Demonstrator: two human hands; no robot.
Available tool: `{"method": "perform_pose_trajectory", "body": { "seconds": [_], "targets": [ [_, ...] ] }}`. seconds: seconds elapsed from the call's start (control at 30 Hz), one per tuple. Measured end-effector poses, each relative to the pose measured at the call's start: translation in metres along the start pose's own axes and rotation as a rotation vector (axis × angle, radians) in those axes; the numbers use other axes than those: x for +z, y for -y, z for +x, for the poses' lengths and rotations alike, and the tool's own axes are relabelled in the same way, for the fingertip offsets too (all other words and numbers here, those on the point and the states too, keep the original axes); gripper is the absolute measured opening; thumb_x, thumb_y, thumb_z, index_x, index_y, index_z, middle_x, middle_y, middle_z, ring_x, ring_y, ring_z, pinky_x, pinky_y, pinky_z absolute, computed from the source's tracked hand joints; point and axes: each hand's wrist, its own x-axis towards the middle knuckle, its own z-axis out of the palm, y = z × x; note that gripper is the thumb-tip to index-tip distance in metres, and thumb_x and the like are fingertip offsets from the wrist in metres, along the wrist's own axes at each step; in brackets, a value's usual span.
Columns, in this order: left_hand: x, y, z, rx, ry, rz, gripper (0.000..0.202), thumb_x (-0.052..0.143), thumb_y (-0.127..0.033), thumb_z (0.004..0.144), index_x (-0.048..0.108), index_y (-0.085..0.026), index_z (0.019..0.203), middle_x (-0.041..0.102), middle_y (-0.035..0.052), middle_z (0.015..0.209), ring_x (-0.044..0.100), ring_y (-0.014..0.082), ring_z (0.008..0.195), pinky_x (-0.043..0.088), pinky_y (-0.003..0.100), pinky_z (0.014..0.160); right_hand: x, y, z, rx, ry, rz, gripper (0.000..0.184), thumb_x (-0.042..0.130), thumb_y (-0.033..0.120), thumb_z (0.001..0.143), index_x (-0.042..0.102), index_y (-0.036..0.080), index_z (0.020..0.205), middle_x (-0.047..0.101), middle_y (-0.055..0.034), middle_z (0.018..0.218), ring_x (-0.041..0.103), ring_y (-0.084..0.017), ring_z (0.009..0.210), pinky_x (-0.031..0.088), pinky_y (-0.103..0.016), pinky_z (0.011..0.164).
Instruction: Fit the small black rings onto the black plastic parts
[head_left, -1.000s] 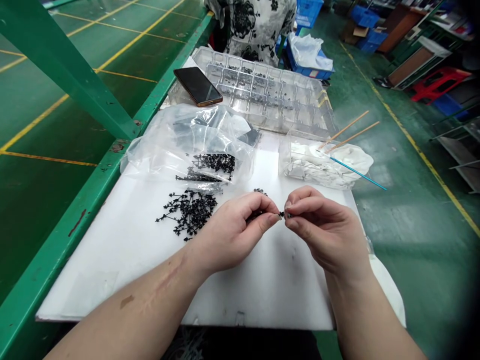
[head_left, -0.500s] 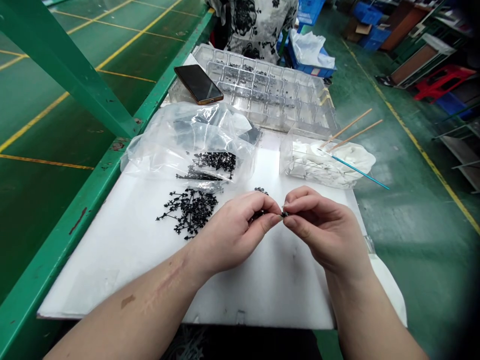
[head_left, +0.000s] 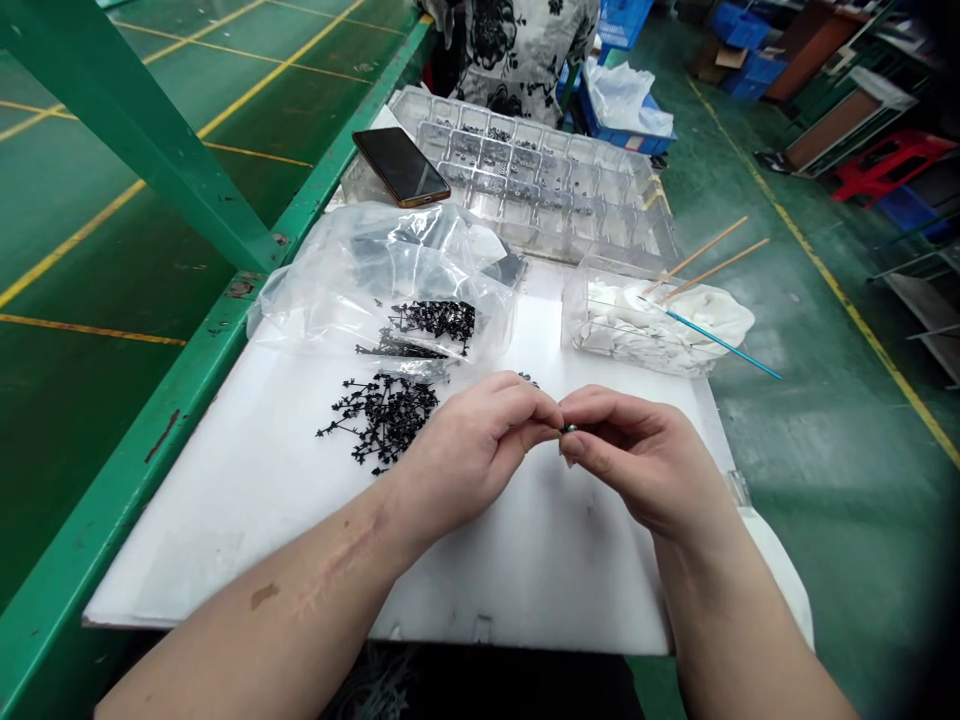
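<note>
My left hand (head_left: 472, 450) and my right hand (head_left: 637, 460) meet above a white board (head_left: 225, 570), fingertips pinching a tiny dark part (head_left: 570, 428) with a slight metallic glint. Most of it is hidden by my fingers. To the left of my left hand lies a heap of black moulded pieces on thin runners (head_left: 382, 420). A few more black pieces (head_left: 529, 380) show just beyond my knuckles. Further black runners (head_left: 433, 322) lie inside a clear plastic bag (head_left: 360, 290).
A clear compartment tray (head_left: 525, 170) holding small dark parts and a phone (head_left: 401, 167) sit beyond the bag. To the right stands a clear box of white cloth (head_left: 652, 325), with wooden sticks (head_left: 705, 258) and a blue stick (head_left: 712, 340). A co-worker's patterned sleeve (head_left: 517, 50) is at the far side. A green bench rail (head_left: 187, 370) runs along the left.
My hands have drawn closer together, and their fingertips now meet around the tiny part. The view has shifted slightly.
</note>
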Motion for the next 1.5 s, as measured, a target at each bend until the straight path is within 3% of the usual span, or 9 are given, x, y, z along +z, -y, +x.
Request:
{"method": "perform_pose_trajectory", "body": {
  "seconds": [0.17, 0.3, 0.67, 0.87, 1.0, 1.13, 1.27, 1.4, 1.5],
  "targets": [
    [0.001, 0.001, -0.001, -0.035, -0.061, 0.001, 0.011, 0.068, -0.013, 0.101, 0.068, -0.021, 0.093, 0.068, 0.0018, 0.093, 0.062, 0.0187, 0.087, 0.048, 0.032, 0.081, 0.000, -0.003, -0.003, -0.083, -0.059, -0.026, 0.009, 0.093, 0.029, 0.084, 0.085, 0.030, 0.087, 0.076, -0.0030, 0.085, 0.071, -0.017, 0.077, 0.059, -0.029, 0.066],
    [-0.001, -0.001, 0.001, -0.137, -0.059, -0.069, 0.010, 0.076, -0.017, 0.096, 0.068, -0.020, 0.101, 0.065, -0.0025, 0.087, 0.056, 0.0150, 0.074, 0.045, 0.031, 0.074, 0.001, -0.002, -0.006, -0.166, -0.056, 0.002, 0.012, 0.092, 0.022, 0.084, 0.083, 0.029, 0.086, 0.076, -0.0035, 0.084, 0.071, -0.018, 0.077, 0.059, -0.030, 0.065],
    [0.000, 0.006, 0.002, -0.341, 0.026, -0.543, 0.012, 0.075, -0.029, 0.100, 0.075, -0.018, 0.103, 0.074, 0.0010, 0.092, 0.064, 0.0144, 0.082, 0.048, 0.028, 0.075, 0.000, -0.009, -0.005, -0.171, -0.039, 0.152, 0.015, 0.093, 0.022, 0.084, 0.085, 0.033, 0.091, 0.075, -0.0034, 0.090, 0.071, -0.019, 0.080, 0.060, -0.033, 0.067],
    [0.000, 0.005, 0.005, -0.352, -0.026, -0.726, 0.025, 0.086, -0.040, 0.094, 0.076, -0.018, 0.093, 0.066, -0.0034, 0.079, 0.049, 0.0094, 0.066, 0.039, 0.024, 0.061, 0.002, -0.010, -0.001, -0.217, -0.011, 0.045, 0.018, 0.088, 0.016, 0.088, 0.084, 0.031, 0.097, 0.075, -0.0035, 0.093, 0.071, -0.017, 0.085, 0.058, -0.030, 0.072],
    [0.000, 0.003, 0.005, -0.356, -0.049, -0.795, 0.025, 0.090, -0.038, 0.091, 0.075, -0.018, 0.091, 0.062, -0.0055, 0.075, 0.046, 0.0078, 0.062, 0.038, 0.022, 0.058, 0.005, -0.013, -0.001, -0.249, 0.030, -0.060, 0.021, 0.086, 0.015, 0.090, 0.082, 0.031, 0.103, 0.074, -0.0031, 0.096, 0.069, -0.017, 0.086, 0.056, -0.032, 0.074],
    [-0.001, 0.002, 0.005, -0.361, -0.036, -0.806, 0.024, 0.089, -0.035, 0.092, 0.072, -0.018, 0.090, 0.064, -0.0052, 0.076, 0.056, 0.0085, 0.067, 0.046, 0.021, 0.065, 0.007, -0.015, 0.000, -0.255, 0.081, -0.133, 0.018, 0.085, 0.015, 0.091, 0.079, 0.029, 0.102, 0.073, -0.0019, 0.098, 0.067, -0.016, 0.085, 0.055, -0.032, 0.075],
    [-0.002, 0.001, 0.005, -0.361, 0.003, -0.745, 0.026, 0.083, -0.040, 0.096, 0.069, -0.018, 0.091, 0.070, -0.0007, 0.084, 0.069, 0.0162, 0.085, 0.054, 0.026, 0.080, 0.002, -0.012, 0.001, -0.231, 0.163, -0.191, 0.021, 0.086, 0.016, 0.089, 0.077, 0.027, 0.106, 0.072, -0.0026, 0.101, 0.064, -0.016, 0.084, 0.054, -0.033, 0.076],
    [-0.004, -0.001, 0.005, -0.360, -0.017, -0.585, 0.022, 0.078, -0.037, 0.099, 0.069, -0.019, 0.089, 0.069, -0.0002, 0.086, 0.066, 0.0176, 0.086, 0.051, 0.029, 0.083, -0.008, -0.008, 0.000, -0.212, 0.191, -0.192, 0.024, 0.083, 0.020, 0.092, 0.078, 0.027, 0.113, 0.072, -0.0036, 0.101, 0.064, -0.019, 0.088, 0.053, -0.035, 0.079],
    [-0.008, 0.001, 0.003, -0.360, -0.049, -0.434, 0.016, 0.072, -0.031, 0.102, 0.071, -0.021, 0.089, 0.067, -0.0015, 0.085, 0.059, 0.0163, 0.082, 0.046, 0.028, 0.079, -0.010, -0.008, 0.002, -0.215, 0.121, -0.163, 0.020, 0.080, 0.026, 0.096, 0.078, 0.026, 0.116, 0.072, -0.0048, 0.098, 0.065, -0.020, 0.088, 0.052, -0.036, 0.079]
  ]
}}
